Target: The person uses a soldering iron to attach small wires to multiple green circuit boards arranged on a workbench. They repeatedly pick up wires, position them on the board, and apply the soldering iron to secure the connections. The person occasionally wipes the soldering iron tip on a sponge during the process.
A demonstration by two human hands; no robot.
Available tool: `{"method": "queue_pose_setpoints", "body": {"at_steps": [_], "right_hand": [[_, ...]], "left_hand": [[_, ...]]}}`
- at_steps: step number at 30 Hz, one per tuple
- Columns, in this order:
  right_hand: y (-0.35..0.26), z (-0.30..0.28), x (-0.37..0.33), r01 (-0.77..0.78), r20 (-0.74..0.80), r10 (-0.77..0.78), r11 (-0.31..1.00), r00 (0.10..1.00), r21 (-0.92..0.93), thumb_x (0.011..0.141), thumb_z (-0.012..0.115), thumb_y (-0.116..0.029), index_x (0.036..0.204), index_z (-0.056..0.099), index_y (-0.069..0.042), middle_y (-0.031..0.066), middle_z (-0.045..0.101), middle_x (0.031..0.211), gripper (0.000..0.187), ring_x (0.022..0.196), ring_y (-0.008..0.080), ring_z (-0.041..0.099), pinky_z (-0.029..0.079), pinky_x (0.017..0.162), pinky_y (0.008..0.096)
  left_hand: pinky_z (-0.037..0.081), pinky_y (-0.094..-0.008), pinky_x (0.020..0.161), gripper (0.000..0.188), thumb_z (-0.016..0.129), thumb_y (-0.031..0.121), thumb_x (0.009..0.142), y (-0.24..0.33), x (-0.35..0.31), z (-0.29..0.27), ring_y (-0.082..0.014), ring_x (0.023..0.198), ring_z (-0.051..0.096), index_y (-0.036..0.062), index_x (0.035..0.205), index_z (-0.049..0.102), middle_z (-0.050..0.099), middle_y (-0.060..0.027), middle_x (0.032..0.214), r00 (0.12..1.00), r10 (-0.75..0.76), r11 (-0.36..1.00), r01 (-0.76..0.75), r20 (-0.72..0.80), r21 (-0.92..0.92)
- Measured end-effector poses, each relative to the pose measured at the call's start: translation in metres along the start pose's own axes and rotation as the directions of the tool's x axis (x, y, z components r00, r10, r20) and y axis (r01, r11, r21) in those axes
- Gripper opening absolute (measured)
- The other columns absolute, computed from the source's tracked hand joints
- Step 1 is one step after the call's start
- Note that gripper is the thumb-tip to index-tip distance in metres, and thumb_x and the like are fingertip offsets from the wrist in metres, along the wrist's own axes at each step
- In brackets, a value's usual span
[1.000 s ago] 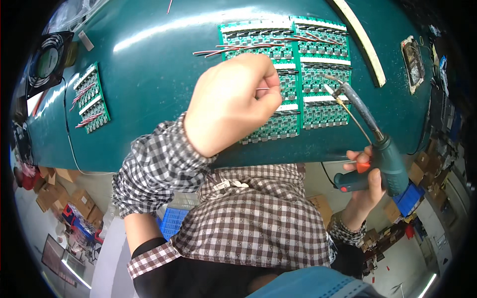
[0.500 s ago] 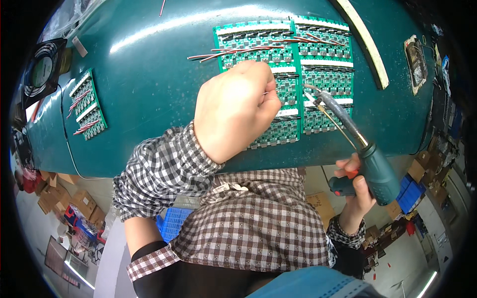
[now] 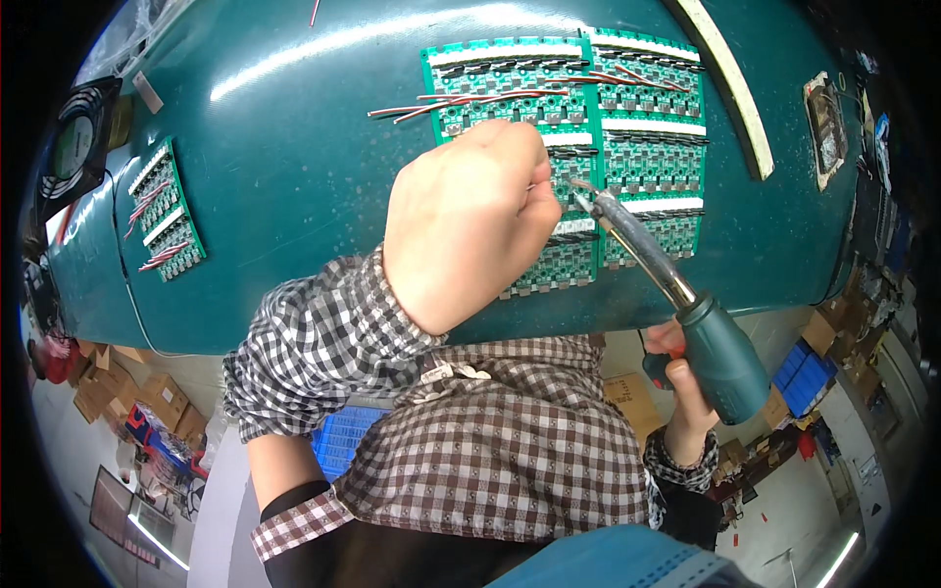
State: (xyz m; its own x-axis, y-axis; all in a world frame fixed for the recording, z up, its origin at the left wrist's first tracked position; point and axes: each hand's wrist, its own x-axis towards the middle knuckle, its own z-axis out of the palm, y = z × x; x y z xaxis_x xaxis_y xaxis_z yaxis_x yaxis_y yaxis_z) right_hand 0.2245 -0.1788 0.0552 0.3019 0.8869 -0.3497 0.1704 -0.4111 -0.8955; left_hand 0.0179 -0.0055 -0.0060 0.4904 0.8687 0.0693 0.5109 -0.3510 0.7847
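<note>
My left hand [image 3: 461, 220] is a closed fist resting on a panel of green circuit boards [image 3: 647, 127], pinching something thin at its fingertips; what it pinches is too small to name. My right hand [image 3: 686, 377] grips the teal handle of a soldering iron [image 3: 720, 353]. The iron's metal tip [image 3: 586, 194] touches the boards right beside my left fingertips. Several red and black wires [image 3: 461, 100] lie across the top of the panel.
The boards lie on a teal table [image 3: 294, 147]. A smaller green board panel with wires [image 3: 165, 211] sits at the left. A black fan [image 3: 74, 147] stands at the far left edge, a pale strip [image 3: 730, 88] at the right. Cardboard boxes and blue bins are on the floor below.
The soldering iron has swung left and up, bringing its tip from the right side of the panel to my left fingertips. My left fist stays on the boards.
</note>
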Motion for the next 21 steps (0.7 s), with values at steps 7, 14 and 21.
{"method": "queue_pose_setpoints", "body": {"at_steps": [7, 14, 21], "right_hand": [[0.0002, 0.0018, -0.0004, 0.043, 0.012, -0.042, 0.993, 0.999, -0.111, 0.074, 0.083, -0.022, 0.101, 0.066, 0.001, 0.0089, 0.067, 0.088, 0.040, 0.080, 0.0184, 0.067, 0.054, 0.073, 0.0300], [-0.0059, 0.0061, 0.0015, 0.060, -0.005, -0.063, 0.972, 0.998, -0.227, 0.074, 0.083, -0.027, 0.094, 0.068, -0.002, 0.0068, 0.064, 0.083, 0.035, 0.075, 0.0197, 0.060, 0.049, 0.067, 0.0319], [-0.0008, 0.0050, -0.0001, 0.153, 0.016, -0.159, 0.913, 0.987, -0.378, 0.073, 0.081, -0.032, 0.090, 0.066, -0.002, 0.0094, 0.063, 0.082, 0.038, 0.073, 0.0260, 0.059, 0.048, 0.065, 0.0350]], "left_hand": [[0.046, -0.0314, 0.053, 0.012, 0.064, -0.002, 0.071, -0.0003, 0.0007, 0.0005, -0.0209, 0.058, 0.055, 0.0054, 0.077, 0.056, 0.053, -0.0064, 0.067, 1.000, 0.003, 1.000, -0.003, 0.002, -0.015], [0.047, -0.0314, 0.053, 0.012, 0.064, -0.002, 0.071, 0.0011, 0.0005, 0.0000, -0.0207, 0.059, 0.056, 0.0055, 0.076, 0.056, 0.053, -0.0062, 0.067, 1.000, -0.023, 1.000, 0.023, 0.003, 0.000], [0.047, -0.0318, 0.054, 0.013, 0.064, -0.002, 0.070, 0.0004, 0.0005, 0.0013, -0.0208, 0.059, 0.057, 0.0057, 0.076, 0.056, 0.054, -0.0059, 0.067, 1.000, -0.007, 1.000, 0.007, -0.011, 0.005]]}}
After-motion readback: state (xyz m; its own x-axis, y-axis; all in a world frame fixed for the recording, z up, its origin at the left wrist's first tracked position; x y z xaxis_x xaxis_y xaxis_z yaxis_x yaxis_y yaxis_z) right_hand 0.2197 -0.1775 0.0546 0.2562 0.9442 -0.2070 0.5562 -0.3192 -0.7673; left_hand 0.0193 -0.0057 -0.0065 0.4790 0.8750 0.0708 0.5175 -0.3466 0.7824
